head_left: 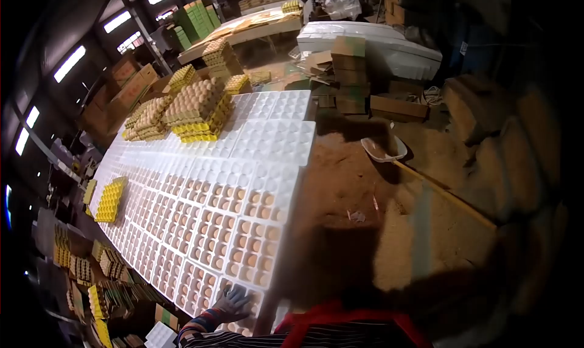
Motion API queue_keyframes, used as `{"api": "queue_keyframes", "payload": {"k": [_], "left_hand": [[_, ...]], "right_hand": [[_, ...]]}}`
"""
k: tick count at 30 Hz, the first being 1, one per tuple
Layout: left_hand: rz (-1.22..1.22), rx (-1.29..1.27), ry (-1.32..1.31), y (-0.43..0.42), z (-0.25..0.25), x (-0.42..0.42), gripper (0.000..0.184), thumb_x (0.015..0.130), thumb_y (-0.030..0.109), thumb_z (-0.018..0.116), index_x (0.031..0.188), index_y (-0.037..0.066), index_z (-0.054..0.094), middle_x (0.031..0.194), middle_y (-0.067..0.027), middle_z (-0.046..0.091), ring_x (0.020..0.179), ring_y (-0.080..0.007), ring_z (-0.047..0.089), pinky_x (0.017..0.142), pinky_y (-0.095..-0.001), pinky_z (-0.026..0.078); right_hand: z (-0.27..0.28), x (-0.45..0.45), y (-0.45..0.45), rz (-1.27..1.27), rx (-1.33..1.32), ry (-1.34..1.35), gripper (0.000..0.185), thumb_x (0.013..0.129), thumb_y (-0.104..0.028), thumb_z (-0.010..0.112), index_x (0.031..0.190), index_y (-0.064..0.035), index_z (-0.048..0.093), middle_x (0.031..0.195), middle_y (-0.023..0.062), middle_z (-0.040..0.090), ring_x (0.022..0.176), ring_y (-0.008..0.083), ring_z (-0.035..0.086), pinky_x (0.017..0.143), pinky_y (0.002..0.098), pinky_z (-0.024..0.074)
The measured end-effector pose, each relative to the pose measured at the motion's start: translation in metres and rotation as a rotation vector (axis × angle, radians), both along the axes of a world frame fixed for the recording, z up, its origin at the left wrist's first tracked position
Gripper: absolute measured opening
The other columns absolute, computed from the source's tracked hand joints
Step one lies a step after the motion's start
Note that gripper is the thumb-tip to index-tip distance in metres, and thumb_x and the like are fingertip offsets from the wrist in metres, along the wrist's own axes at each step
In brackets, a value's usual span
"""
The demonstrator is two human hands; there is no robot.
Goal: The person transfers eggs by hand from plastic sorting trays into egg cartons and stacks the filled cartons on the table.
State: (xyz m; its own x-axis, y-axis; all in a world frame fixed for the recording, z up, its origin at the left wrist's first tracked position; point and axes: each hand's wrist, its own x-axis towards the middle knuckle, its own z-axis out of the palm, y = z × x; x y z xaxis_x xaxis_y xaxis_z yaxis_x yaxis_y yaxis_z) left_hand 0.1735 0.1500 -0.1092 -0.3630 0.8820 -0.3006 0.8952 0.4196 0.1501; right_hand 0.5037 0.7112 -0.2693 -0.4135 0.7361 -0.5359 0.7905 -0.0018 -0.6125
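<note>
Pretty dim room, bright windows [70, 63] along dark left wall [93, 42], grey post [148, 39] near them. Brown floor [340, 165], kinda grubby, shadowy off right. Long table [280, 27] way back, boxes [350, 74] stacked nearby.

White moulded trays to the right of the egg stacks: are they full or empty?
Empty: these white moulded trays show only bare wells.

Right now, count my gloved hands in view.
1: your left hand, at the near end of the white egg trays. Your right hand does not show; it may be hidden or out of frame.
</note>
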Motion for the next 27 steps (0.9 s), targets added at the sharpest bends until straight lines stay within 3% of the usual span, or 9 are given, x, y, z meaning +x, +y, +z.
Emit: {"api": "queue_keyframes", "payload": {"k": [4,6,8,10,12,15,21,24,27], "left_hand": [[0.119,-0.001,-0.107,0.017,0.026,-0.003,0.061,0.075,0.057,0.058,0.124,0.021,0.054,0.125,-0.0144,0.050,0.122,-0.0385,0.040,0.104,-0.0581,0.018],[0.228,0.175,0.042,0.040,0.043,-0.013,0.031,0.070,0.040,0.067,0.094,0.021,0.069,0.100,-0.0051,0.060,0.095,-0.0284,0.054,0.093,-0.0516,0.032],[0.555,0.411,0.182,0.108,0.060,-0.027,0.026,0.067,0.031,0.070,0.091,0.019,0.068,0.094,-0.0046,0.060,0.088,-0.0275,0.053,0.087,-0.0458,0.036],[0.685,0.657,0.287,0.212,0.060,-0.055,0.034,0.066,0.032,0.070,0.096,0.017,0.067,0.100,-0.0117,0.058,0.091,-0.0308,0.054,0.085,-0.0432,0.038],[0.773,0.860,0.068,0.312,0.034,-0.101,0.065,0.066,0.046,0.071,0.118,0.009,0.056,0.119,-0.0190,0.050,0.114,-0.0371,0.044,0.096,-0.0490,0.032],[0.588,0.487,0.267,0.444,0.037,-0.185,0.096,0.064,0.060,0.067,0.137,0.008,0.033,0.143,-0.0271,0.020,0.134,-0.0441,0.016,0.105,-0.0611,0.008],[0.822,0.305,0.314,0.525,-0.015,-0.323,0.112,0.057,0.070,0.064,0.140,0.006,0.026,0.139,-0.0314,0.026,0.133,-0.0440,0.018,0.105,-0.0608,0.002],[0.851,0.240,0.359,0.512,-0.064,-0.338,0.092,0.067,0.055,0.064,0.138,0.006,0.031,0.139,-0.0320,0.026,0.133,-0.0462,0.016,0.105,-0.0607,0.004],[0.870,0.102,0.377,0.508,-0.075,-0.337,0.092,0.067,0.055,0.063,0.139,0.009,0.030,0.140,-0.0302,0.025,0.133,-0.0470,0.015,0.106,-0.0612,0.004]], "right_hand": [[0.032,-0.062,0.061,0.004,-0.021,0.120,0.029,0.090,-0.015,0.046,0.115,-0.0017,0.055,0.107,0.0128,0.058,0.095,0.0241,0.055,0.081,0.0344,0.0417],[0.043,-0.102,0.087,0.026,-0.050,0.158,0.029,0.090,-0.015,0.047,0.114,-0.0017,0.056,0.106,0.0125,0.059,0.093,0.0237,0.055,0.080,0.0341,0.0425],[0.032,-0.153,0.110,0.070,-0.094,0.162,0.028,0.090,-0.015,0.048,0.113,-0.0018,0.056,0.104,0.0122,0.059,0.091,0.0232,0.056,0.078,0.0337,0.0434],[0.017,-0.203,0.135,0.128,-0.138,0.136,0.027,0.090,-0.015,0.048,0.112,-0.0018,0.057,0.103,0.0118,0.060,0.089,0.0227,0.057,0.076,0.0334,0.0442],[0.003,-0.248,0.167,0.174,-0.165,0.105,0.026,0.090,-0.016,0.049,0.111,-0.0018,0.058,0.101,0.0115,0.061,0.087,0.0222,0.058,0.075,0.0330,0.0451],[-0.020,-0.326,0.240,0.215,-0.153,0.074,0.025,0.089,-0.016,0.050,0.109,-0.0018,0.059,0.099,0.0111,0.062,0.084,0.0215,0.059,0.072,0.0325,0.0464],[-0.015,-0.503,0.423,0.292,-0.074,0.068,0.024,0.089,-0.016,0.053,0.106,-0.0019,0.061,0.094,0.0101,0.064,0.079,0.0201,0.061,0.067,0.0315,0.0489],[-0.004,-0.603,0.464,0.256,-0.156,0.133,0.023,0.089,-0.016,0.054,0.105,-0.0019,0.061,0.092,0.0096,0.065,0.076,0.0194,0.062,0.065,0.0309,0.0502],[0.033,-0.718,0.445,0.253,-0.395,0.558,0.021,0.089,-0.019,0.055,0.102,-0.0038,0.063,0.083,0.0082,0.065,0.066,0.0176,0.062,0.057,0.0285,0.0497]]}}
